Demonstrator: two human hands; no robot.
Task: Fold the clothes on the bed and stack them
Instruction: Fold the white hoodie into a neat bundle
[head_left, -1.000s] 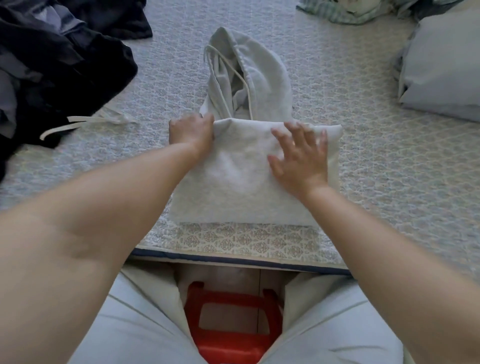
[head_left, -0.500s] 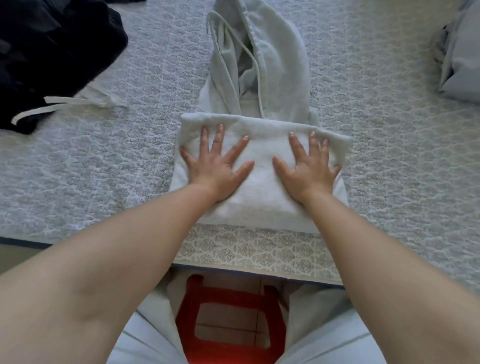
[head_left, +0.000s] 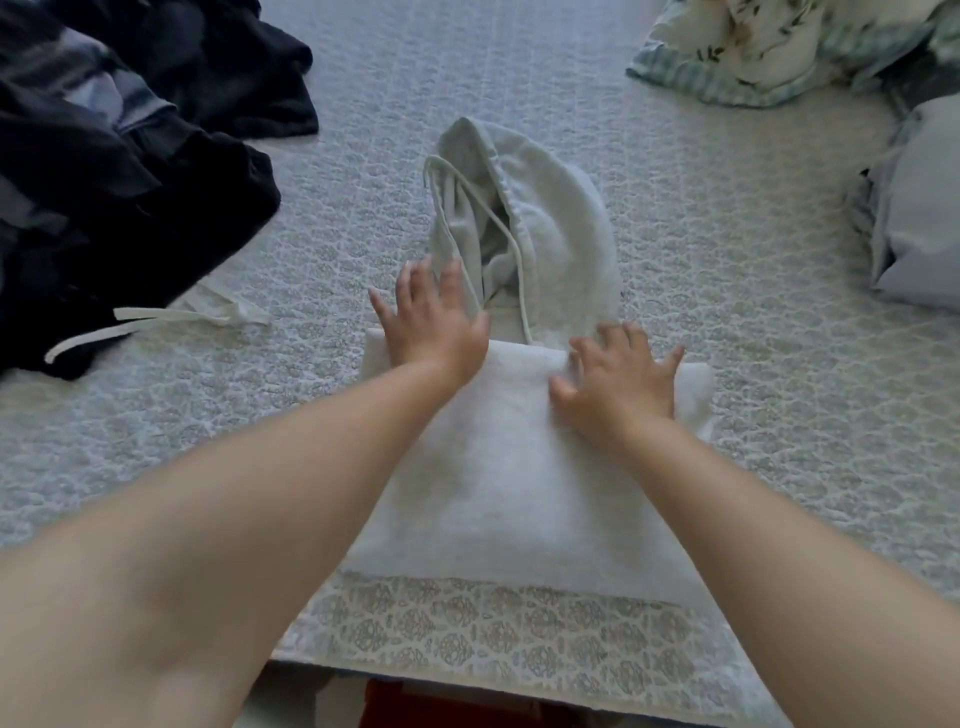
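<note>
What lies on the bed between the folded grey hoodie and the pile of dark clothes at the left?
In the head view, a loose pale drawstring trails from the dark clothes toward the hoodie; otherwise only patterned bedspread.

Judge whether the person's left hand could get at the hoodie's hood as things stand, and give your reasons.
Probably yes. The left hand lies open at the far edge of the folded hoodie, its fingertips already at the base of the hood, which lies uncovered on the bed.

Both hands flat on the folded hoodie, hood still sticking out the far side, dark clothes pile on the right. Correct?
One slip: the dark clothes pile lies on the left, as the head view shows. The rest holds: left hand and right hand lie flat on the folded hoodie, hood unfolded beyond them.
</note>
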